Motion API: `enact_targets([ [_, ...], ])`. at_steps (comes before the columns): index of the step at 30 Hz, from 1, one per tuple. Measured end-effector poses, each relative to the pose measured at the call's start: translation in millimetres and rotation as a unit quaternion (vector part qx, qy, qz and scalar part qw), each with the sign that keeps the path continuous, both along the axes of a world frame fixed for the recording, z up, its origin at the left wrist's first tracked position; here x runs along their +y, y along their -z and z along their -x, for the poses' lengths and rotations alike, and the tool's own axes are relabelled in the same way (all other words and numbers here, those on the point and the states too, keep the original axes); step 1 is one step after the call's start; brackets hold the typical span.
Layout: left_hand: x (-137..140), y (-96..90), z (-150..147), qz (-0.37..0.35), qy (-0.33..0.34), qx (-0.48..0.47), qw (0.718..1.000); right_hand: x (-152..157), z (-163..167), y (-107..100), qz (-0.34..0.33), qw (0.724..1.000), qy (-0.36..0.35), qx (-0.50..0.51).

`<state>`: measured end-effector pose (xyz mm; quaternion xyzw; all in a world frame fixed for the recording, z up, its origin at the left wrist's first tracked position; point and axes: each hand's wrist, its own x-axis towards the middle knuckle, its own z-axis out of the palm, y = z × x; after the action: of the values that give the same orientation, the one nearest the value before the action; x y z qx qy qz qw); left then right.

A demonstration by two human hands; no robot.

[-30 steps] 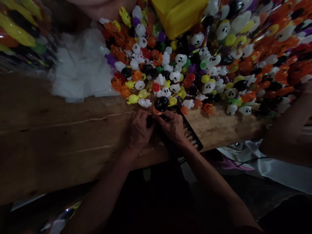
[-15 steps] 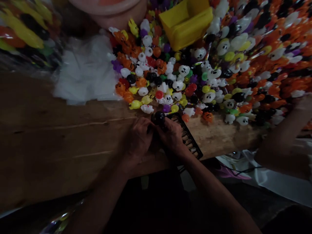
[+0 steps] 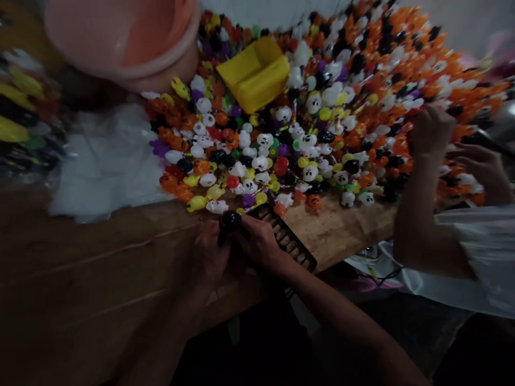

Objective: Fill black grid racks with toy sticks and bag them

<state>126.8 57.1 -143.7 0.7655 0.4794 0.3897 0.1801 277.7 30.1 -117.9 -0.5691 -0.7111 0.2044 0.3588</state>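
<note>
Close to the table's front edge, my left hand (image 3: 208, 251) and my right hand (image 3: 260, 240) meet with bent fingers around a small black object with a shiny round head (image 3: 230, 221). It looks like one of the plastic toy figures; its lower part is hidden by my fingers. Partly beneath my right hand lies a black slotted tray (image 3: 295, 242), with several pale pieces in its slots. Just beyond my hands begins a large heap of plastic figures (image 3: 249, 186), among them white ghosts and orange pumpkins.
A yellow plastic bin (image 3: 261, 80) rests on the heap. Behind on the left stands a pink basin (image 3: 169, 67), with clear plastic bags (image 3: 108, 166) before it on the wooden table (image 3: 80, 284). At the right, a co-worker's forearms and hands (image 3: 432, 131) are over the heap.
My view has swung right and up, so the scene sits lower and further left. More of the co-worker's arms shows. My hands keep hold of the black figure.
</note>
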Motion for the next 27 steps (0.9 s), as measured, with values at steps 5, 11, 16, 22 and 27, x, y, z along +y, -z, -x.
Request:
enact_targets([
  [5, -0.8, 2.6, -3.3, 0.001, -0.025, 0.022, 0.999, -18.2, -33.4, -21.0, -0.038, 0.999, 0.007, -0.004],
  [11, -3.9, 5.4, -0.2, -0.035, 0.002, 0.011, 0.999, -16.4, -103.4, -45.8, -0.060, 0.966, 0.221, -0.122],
  [16, 1.3, 10.0, 0.5, -0.004, -0.008, 0.020, 1.000, 33.6, -106.1, -64.9, 0.079, 0.905, 0.323, -0.265],
  [22, 5.0, 28.6, -1.4, -0.030, -0.060, 0.053, 0.996, 82.1, -92.6, -67.4, 0.150, 0.886, 0.308, -0.312],
  [27, 2.4, 22.2, 0.6, -0.052, -0.032, 0.087, 0.994, 91.3, -92.9, -69.2, 0.097, 0.901, 0.305, -0.292],
])
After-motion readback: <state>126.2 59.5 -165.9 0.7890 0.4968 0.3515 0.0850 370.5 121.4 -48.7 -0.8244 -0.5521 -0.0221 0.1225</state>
